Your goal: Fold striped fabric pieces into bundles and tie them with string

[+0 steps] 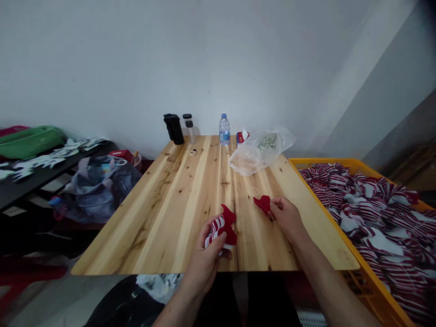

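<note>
My left hand (pixel 207 259) is closed around a small red-and-white striped fabric piece (pixel 218 227) over the table's near part, with its plain red end standing out past my thumb. My right hand (pixel 284 215) pinches a smaller red fabric piece (pixel 262 203) by its right side, between thumb and fingers. A thin pale loop (pixel 254 191), like a string or elastic band, lies beside that red piece's left tip; whether the two are joined I cannot tell. A gap of bare wood separates the pieces in my two hands.
The wooden table (pixel 170 204) holds a black tumbler (pixel 174 129), a clear bottle (pixel 189 127), a water bottle (pixel 224 129) and a plastic bag (pixel 250 156) with pale loops (pixel 268 141). A yellow crate (pixel 368 268) of striped fabric pieces (pixel 368 213) stands right, a grey bag (pixel 95 186) left.
</note>
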`<state>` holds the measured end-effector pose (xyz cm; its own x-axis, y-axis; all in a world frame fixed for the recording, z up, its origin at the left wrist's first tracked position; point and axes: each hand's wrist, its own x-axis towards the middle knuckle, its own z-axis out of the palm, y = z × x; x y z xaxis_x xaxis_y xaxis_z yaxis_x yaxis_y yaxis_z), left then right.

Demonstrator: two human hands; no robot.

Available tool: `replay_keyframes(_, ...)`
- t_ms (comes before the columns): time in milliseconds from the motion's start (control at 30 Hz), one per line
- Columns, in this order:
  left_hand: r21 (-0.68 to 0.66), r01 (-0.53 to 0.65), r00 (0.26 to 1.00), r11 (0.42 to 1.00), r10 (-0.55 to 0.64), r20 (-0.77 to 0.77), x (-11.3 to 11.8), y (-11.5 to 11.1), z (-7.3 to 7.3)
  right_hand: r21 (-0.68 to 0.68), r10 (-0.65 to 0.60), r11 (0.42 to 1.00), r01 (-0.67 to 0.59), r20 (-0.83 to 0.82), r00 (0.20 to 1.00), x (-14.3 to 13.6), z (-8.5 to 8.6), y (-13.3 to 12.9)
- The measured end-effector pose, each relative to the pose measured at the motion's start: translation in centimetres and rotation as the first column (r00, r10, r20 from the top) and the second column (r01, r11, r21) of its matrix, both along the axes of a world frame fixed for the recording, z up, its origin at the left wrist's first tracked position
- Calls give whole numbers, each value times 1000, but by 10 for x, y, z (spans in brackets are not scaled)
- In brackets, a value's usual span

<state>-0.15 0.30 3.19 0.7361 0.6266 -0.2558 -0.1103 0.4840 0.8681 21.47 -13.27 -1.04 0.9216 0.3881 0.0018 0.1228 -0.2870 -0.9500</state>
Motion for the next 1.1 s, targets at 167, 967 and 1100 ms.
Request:
replay_keyframes(167, -6, -4, 1000, 1000, 4, -3, -6, 4, -1, -43, -45, 998, 44, -15, 999, 1, -16, 6)
replay_keyframes(967, -146, 19, 989, 989, 2, 147, -25, 8, -15, -204, 543, 823, -531, 558, 627, -136, 38, 34)
replay_keyframes(1100, -148, 40, 991, 988, -20, 135, -36, 13, -19, -149, 585, 776, -612, 533, 612, -132, 32, 31)
